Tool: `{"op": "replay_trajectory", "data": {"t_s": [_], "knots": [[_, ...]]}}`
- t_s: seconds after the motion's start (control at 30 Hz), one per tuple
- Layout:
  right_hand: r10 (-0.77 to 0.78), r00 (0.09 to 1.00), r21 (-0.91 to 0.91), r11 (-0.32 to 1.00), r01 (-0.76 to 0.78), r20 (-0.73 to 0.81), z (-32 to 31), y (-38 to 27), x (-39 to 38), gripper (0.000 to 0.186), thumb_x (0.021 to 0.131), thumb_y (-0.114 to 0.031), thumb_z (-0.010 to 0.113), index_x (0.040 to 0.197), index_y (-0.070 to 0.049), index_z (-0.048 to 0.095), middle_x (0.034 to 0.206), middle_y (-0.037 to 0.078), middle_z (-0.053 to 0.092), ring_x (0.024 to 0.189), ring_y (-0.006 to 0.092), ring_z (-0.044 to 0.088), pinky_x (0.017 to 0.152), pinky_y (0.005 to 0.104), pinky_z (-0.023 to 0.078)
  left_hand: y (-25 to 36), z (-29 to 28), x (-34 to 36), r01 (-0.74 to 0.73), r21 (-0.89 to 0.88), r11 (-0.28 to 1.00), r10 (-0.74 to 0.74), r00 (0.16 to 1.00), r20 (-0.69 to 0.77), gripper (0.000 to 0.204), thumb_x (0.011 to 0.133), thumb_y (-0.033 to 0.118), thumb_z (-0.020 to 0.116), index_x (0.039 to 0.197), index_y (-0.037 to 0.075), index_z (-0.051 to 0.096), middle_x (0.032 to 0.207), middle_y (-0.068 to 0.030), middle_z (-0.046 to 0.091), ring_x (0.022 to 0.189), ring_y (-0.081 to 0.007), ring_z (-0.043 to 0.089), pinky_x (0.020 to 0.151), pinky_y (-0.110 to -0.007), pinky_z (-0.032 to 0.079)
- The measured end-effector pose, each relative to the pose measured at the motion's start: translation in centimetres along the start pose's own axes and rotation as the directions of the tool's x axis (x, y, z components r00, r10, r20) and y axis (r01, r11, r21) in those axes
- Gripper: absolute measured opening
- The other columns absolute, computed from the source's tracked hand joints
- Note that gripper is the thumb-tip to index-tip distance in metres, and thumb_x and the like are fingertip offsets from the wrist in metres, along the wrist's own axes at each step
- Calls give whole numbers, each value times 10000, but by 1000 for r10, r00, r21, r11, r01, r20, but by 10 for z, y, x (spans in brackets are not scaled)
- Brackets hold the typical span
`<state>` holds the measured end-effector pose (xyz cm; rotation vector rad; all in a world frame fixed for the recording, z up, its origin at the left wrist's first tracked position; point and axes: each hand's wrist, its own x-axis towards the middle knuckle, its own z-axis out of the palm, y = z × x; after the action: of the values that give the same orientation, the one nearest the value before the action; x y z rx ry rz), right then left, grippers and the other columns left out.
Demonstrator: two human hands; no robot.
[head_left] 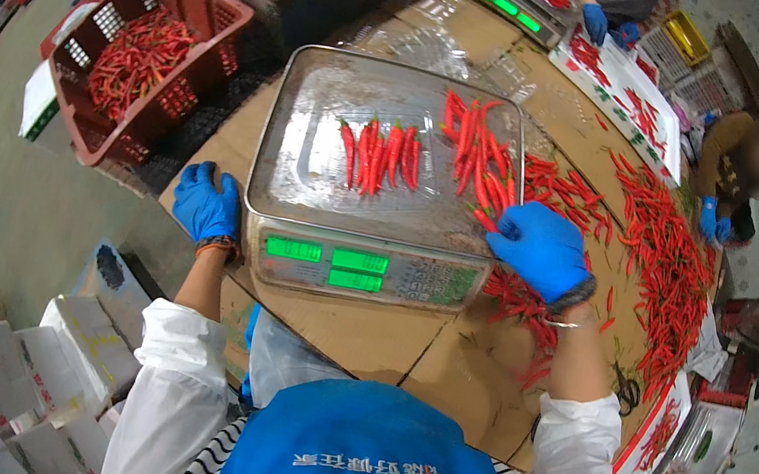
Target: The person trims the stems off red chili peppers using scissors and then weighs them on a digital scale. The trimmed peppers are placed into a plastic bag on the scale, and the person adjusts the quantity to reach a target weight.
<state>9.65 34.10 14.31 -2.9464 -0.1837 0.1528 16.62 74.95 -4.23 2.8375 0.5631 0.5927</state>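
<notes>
A digital scale (295, 197) with a metal pan and green-lit displays stands in front of me. On its pan lies a clear plastic tray (324, 136) with a row of red chili peppers (374, 155) inside. A loose bunch of chili peppers (478, 148) covers the pan's right side. My right hand (541, 252), in a blue glove, is at the pan's right edge, its fingers closed on a red chili pepper (484, 219). Beside the scale's left front corner, my gloved left hand (206, 203) rests with its fingers apart, holding nothing.
Heaps of chili peppers (664, 267) spread over the cardboard-covered table (352, 334) to the right. A red-brown crate (100, 149) of peppers stands left. Across the table are a second scale (507, 1) and a white box (671, 151). Scissors (625, 390) lie near the right edge. Co-workers' gloved hands (595, 23) are nearby.
</notes>
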Motion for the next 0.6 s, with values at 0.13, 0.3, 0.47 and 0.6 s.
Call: {"op": "replay_trajectory", "data": {"t_s": [0.13,0.3,0.47,0.6], "knots": [[-9,997,349,937,-20,82,-20,-33,16,251,774,-318,666,928,-123,632,783,93,645,716,288,634,638,418,489,4,-3,1,32,5,999,-33,999,34,353,783,354,615,1051,127,653,1161,-92,580,991,-308,561,811,-420,460],[-158,979,322,927,192,-129,15,-98,65,362,808,-291,652,1131,-143,582,775,105,650,696,268,638,627,376,501,4,1,1,37,-36,999,-37,999,16,344,785,347,611,1051,132,650,1163,-94,580,980,-313,564,812,-426,453],[-255,932,108,951,291,-259,48,-144,97,249,826,-252,577,1014,-88,578,770,165,637,702,369,619,603,475,478,4,-1,1,23,-13,1000,-23,1000,-4,351,781,352,615,1047,125,650,1155,-92,582,976,-310,566,804,-429,455],[-233,939,43,967,251,-253,54,-146,98,256,832,-298,583,977,-89,589,788,172,639,724,361,622,616,471,476,3,-4,2,19,-6,1000,-19,1000,7,355,780,350,617,1044,117,657,1147,-86,584,974,-308,567,808,-418,459]]}}
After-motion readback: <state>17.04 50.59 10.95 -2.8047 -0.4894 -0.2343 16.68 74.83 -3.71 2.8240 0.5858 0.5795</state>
